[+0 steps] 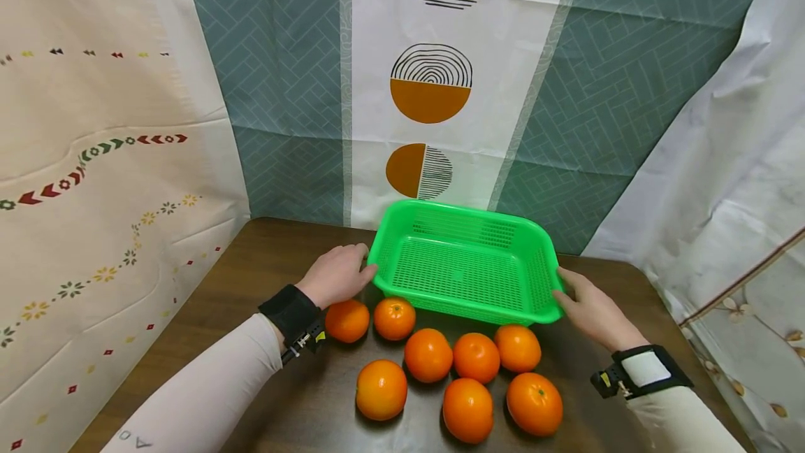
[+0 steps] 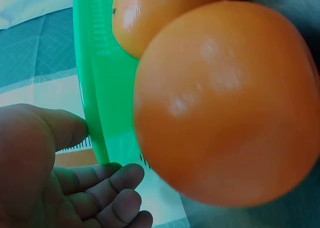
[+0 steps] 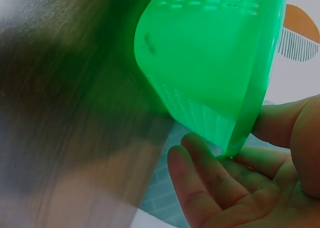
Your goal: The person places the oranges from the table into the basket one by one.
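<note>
A green plastic basket (image 1: 455,268) with slotted sides stands at the back of the table, its inside bare. My left hand (image 1: 339,275) holds its left end; in the left wrist view the thumb lies on the rim and the fingers (image 2: 127,175) curl beneath it. At the right end my right hand (image 1: 594,306) grips the rim between thumb and fingers, as the right wrist view shows with the basket wall (image 3: 200,53). Several oranges lie in front of the basket, one orange (image 1: 347,321) close beside my left hand and another orange (image 1: 518,348) near the basket's right front corner.
More oranges, such as one orange (image 1: 381,389) and another orange (image 1: 534,404), are spread over the brown wooden table (image 1: 283,250). A patterned teal and white curtain (image 1: 283,89) hangs behind the basket. Pale cloths (image 1: 94,229) hang at both sides.
</note>
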Tool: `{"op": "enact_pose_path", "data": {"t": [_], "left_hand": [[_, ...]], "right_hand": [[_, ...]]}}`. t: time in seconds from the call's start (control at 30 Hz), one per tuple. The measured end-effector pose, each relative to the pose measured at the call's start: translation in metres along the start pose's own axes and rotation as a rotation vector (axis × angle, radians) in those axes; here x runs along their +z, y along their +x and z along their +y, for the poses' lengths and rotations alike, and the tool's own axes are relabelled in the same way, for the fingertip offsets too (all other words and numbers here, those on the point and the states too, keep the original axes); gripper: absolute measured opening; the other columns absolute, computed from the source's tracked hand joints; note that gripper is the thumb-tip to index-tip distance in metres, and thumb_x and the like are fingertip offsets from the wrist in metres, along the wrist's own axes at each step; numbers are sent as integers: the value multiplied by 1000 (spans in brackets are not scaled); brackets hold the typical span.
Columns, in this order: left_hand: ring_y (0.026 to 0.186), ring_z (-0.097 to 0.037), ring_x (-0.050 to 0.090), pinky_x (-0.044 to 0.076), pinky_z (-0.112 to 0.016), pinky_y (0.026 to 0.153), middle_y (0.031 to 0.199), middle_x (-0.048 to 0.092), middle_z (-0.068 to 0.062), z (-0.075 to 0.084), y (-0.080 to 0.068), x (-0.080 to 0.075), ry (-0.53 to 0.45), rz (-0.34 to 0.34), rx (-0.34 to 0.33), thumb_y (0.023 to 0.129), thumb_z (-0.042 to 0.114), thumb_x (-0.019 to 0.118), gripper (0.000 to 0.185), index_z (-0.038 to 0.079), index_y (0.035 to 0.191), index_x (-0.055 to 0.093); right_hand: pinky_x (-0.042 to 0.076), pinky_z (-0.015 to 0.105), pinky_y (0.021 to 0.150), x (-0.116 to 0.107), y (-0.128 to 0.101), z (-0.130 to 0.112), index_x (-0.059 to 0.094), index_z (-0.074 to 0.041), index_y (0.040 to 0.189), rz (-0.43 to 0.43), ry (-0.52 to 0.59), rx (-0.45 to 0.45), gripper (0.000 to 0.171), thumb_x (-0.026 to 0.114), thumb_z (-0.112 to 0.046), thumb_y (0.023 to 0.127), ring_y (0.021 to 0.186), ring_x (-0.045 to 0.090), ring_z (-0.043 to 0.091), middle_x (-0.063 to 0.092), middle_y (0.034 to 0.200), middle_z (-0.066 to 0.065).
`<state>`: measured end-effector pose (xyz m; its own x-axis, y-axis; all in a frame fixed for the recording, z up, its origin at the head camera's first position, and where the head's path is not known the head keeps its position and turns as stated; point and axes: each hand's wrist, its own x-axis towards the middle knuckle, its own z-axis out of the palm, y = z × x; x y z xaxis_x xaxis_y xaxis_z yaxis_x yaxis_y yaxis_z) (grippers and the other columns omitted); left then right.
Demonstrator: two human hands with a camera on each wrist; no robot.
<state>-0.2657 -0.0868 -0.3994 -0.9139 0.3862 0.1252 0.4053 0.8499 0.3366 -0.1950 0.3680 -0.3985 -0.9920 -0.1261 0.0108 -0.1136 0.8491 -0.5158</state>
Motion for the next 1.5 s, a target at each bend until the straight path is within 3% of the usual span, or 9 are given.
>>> {"op": "enact_pose_path", "data": {"t": [0.33,0.63,1.03,1.5], "left_hand": [[66,-23,49,40,-34,61,72,50,-3,-9,-1,-4,119,22,-25,100,32,53,25,9,93,56],[69,-26,50,42,-37,64,74,51,-5,-18,-6,-5,164,29,-39,100,33,51,28,7,92,56],[70,-28,49,41,-38,65,74,51,-7,-30,-11,-6,189,38,-69,99,32,51,29,5,90,55],[66,-27,47,37,-37,60,71,47,-7,-42,-15,-7,130,55,-106,98,28,50,24,5,90,54]], "right_hand": [[33,65,106,3,11,-11,29,12,152,10,-31,-43,61,54,-17,104,134,40,48,36,151,33],[32,64,108,9,17,-21,30,9,153,3,-57,-66,62,55,-21,105,137,38,48,36,152,31],[32,64,108,18,22,-30,31,10,152,6,-74,-99,61,55,-19,104,136,39,47,35,152,31],[31,63,109,27,27,-38,28,7,155,-10,-71,-111,63,53,-23,106,141,34,46,31,156,28]]}}
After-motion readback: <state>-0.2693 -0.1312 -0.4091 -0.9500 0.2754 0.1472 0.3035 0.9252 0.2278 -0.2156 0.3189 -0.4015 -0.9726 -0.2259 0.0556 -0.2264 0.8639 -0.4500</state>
